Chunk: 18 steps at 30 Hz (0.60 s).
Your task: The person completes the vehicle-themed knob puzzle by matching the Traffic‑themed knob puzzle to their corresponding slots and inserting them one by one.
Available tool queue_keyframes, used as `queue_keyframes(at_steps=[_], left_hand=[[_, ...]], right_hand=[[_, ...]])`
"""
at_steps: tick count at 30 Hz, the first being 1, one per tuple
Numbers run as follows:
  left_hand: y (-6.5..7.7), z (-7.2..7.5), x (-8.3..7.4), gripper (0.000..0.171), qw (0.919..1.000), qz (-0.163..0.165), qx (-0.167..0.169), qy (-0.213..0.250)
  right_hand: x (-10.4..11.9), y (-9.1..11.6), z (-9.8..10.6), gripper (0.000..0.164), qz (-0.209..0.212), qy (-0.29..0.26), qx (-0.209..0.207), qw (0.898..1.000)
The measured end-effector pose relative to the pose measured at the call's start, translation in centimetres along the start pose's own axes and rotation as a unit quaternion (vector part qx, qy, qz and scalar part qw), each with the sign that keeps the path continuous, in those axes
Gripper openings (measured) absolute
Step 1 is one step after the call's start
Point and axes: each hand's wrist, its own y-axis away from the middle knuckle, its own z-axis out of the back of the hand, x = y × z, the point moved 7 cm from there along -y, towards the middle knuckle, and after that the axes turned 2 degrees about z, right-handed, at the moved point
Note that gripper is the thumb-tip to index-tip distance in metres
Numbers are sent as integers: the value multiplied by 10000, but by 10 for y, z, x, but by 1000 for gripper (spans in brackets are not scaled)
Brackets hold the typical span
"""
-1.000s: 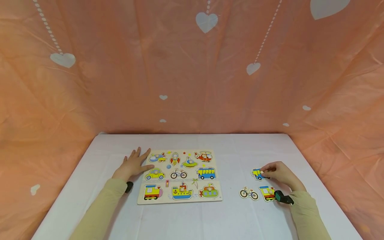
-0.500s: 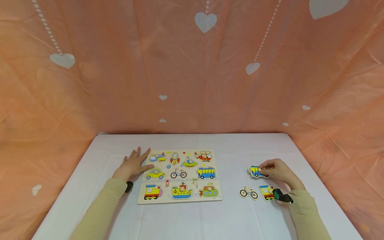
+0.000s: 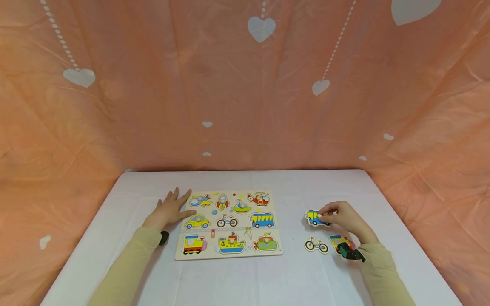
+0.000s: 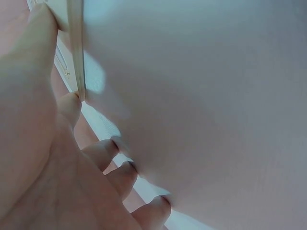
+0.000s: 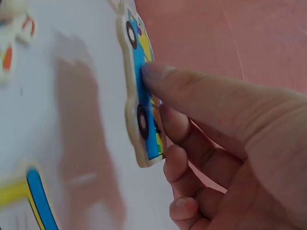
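Between thumb and fingers, my right hand [image 3: 344, 217] pinches a blue and yellow bus puzzle piece [image 3: 312, 217]. In the right wrist view the bus piece [image 5: 139, 96] is lifted off the table, its shadow falling on the white cloth. My left hand [image 3: 166, 212] lies spread at the left edge of a wooden puzzle board [image 3: 229, 230]. In the left wrist view, the thumb and index finger of my left hand [image 4: 72, 158] touch the board's edge [image 4: 76, 48], while the other fingertips rest on the table. A printed bus picture [image 3: 262, 220] shows at the board's right side.
A bicycle piece [image 3: 316, 245] lies on the white table [image 3: 229, 284] to the right of the board. Beside it is a train piece [image 3: 337, 241], partly covered by the right wrist's black strap. Knobbed pieces, such as the helicopter [image 3: 259, 199] and boat [image 3: 232, 243], sit on the board.
My right hand has raised the bus piece and carried it left, toward the board. The left hand has stayed in place on the board's edge.
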Motion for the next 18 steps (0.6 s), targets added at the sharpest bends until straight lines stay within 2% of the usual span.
queue_keyframes(at_steps=[7,18], left_hand=[[2,1,-2,88,10000,-7,-32,-26],[2,2,-3,89,10000,26,-9,-41]], right_hand=[[20,-6,-15,16,181,-76,-54,9998],[61,-22,-53,13,804,12,139,9967]])
